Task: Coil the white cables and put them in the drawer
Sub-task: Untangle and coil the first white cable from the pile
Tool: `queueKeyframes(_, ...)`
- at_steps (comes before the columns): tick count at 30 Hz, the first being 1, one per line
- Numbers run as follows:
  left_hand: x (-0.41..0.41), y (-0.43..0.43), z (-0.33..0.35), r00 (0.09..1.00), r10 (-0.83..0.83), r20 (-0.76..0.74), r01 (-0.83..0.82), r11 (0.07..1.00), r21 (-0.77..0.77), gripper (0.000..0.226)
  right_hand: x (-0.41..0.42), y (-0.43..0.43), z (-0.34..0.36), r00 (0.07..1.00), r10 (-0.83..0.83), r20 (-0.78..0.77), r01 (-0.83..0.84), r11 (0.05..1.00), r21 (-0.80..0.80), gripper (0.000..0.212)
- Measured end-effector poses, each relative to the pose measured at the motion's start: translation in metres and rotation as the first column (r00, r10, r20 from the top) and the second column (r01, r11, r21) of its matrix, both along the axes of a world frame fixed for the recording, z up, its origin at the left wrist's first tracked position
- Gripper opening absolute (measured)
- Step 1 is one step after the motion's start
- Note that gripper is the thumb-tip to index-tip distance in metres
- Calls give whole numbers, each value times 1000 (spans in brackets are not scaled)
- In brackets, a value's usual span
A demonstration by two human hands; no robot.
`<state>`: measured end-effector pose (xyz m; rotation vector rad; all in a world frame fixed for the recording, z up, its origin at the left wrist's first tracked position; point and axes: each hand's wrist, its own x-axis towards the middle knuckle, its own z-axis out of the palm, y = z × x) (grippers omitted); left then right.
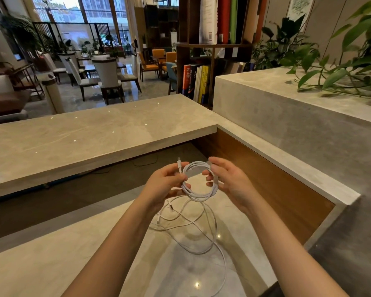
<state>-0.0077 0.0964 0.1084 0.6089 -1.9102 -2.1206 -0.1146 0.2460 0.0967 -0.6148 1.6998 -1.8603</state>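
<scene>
A white cable [198, 195] is held above the lower marble desk [51, 260], wound into a small round coil of several loops. My left hand [166, 183] pinches the coil's left side, with a plug end sticking up above the fingers. My right hand [229, 181] grips the coil's right side, fingers curled around the loops. More loose white cable [201, 234] hangs from the coil and lies in wide loops on the desk below; I cannot tell whether it is one cable or more. No drawer is in view.
A raised marble counter [94, 133] runs across in front, with a wood-panelled wall [266, 181] and a higher stone ledge [287, 116] at the right carrying leafy plants [341, 67]. A bookshelf [201, 82] and lobby chairs stand beyond.
</scene>
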Motion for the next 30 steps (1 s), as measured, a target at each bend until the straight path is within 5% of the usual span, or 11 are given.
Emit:
queueKeyframes(5, 4, 7, 7, 999, -20, 44, 31, 965, -261, 27, -2, -6, 13, 912, 88, -400, 11, 971, 239, 16)
queueKeyframes(14, 0, 8, 0, 996, 83, 45, -29, 724, -689, 45, 6, -20, 8, 732, 206, -650, 108, 906, 409, 4)
queueKeyframes(22, -3, 7, 2, 978, 18, 207, 164, 544, -823, 37, 17, -31, 4, 496, 232, -837, 272, 874, 403, 12)
queueKeyframes(30, 3, 1, 8, 973, -17, 229, 212, 450, -867, 21, 23, -31, -8, 506, 188, -842, 242, 906, 348, 13)
